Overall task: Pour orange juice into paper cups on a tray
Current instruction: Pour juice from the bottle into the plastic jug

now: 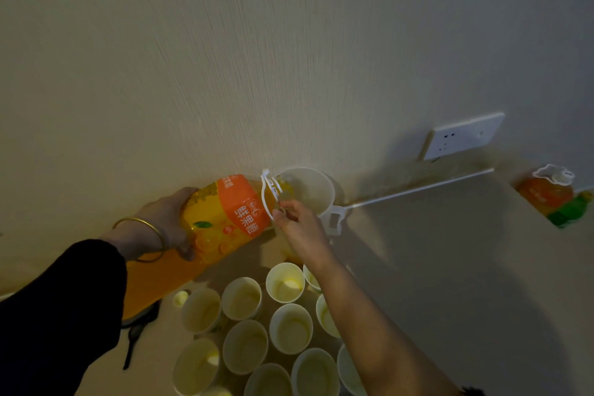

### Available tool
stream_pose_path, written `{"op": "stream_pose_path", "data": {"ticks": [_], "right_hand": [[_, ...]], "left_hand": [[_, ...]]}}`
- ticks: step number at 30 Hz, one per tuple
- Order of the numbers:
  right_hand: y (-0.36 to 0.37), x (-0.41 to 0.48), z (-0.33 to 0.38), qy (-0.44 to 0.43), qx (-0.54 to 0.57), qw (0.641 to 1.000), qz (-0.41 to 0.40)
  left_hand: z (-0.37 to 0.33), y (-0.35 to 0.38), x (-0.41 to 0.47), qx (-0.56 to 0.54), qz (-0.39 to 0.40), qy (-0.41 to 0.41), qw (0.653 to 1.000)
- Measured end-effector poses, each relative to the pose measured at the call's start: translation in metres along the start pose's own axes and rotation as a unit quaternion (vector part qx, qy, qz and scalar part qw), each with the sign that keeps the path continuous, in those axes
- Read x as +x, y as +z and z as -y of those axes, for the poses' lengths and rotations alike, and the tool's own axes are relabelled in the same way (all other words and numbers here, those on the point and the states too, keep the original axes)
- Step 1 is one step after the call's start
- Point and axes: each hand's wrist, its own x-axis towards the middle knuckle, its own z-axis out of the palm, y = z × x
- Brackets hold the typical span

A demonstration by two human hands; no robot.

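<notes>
Fingers of the left hand (167, 219) are curled round the middle of the juice bottle (225, 215), thumb underneath, with a bracelet (144, 236) on the wrist. The bottle lies tipped almost flat, its base down-left under the wrist and its neck pointing right, close against the wall (289, 58) behind it. Below the bottle a small yellow cap (180, 298) lies on the tabletop (434, 251), beside a black cord (136, 331). The paper cups (291, 328) stand packed at the near edge, rims touching or nearly so, several showing pale yellow at the bottom; whether a tray lies under them cannot be told. The right forearm crosses above the right side of the group and hides part of it. The right hand (299, 222) pinches the bottle's white carry handle (266, 199) at the neck between thumb and forefinger. The neck meets the rim of a white jug (308, 190), which stands just before the wall. Right of the jug the tabletop is open up to its white rear edge. A socket (463, 137) sits on the wall above. Far right, well apart, a second juice bottle (546, 194) and a green bottle (569, 212) stand together.
</notes>
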Motion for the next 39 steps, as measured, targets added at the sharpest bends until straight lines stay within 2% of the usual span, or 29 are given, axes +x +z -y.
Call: {"op": "stream_pose_path", "data": {"ticks": [39], "right_hand": [[-0.0015, -0.0015, 0.0017, -0.006, -0.008, 1.0, 0.0]], "left_hand": [[-0.0045, -0.0012, -0.0044, 0.001, 0.002, -0.002, 1.0]]}}
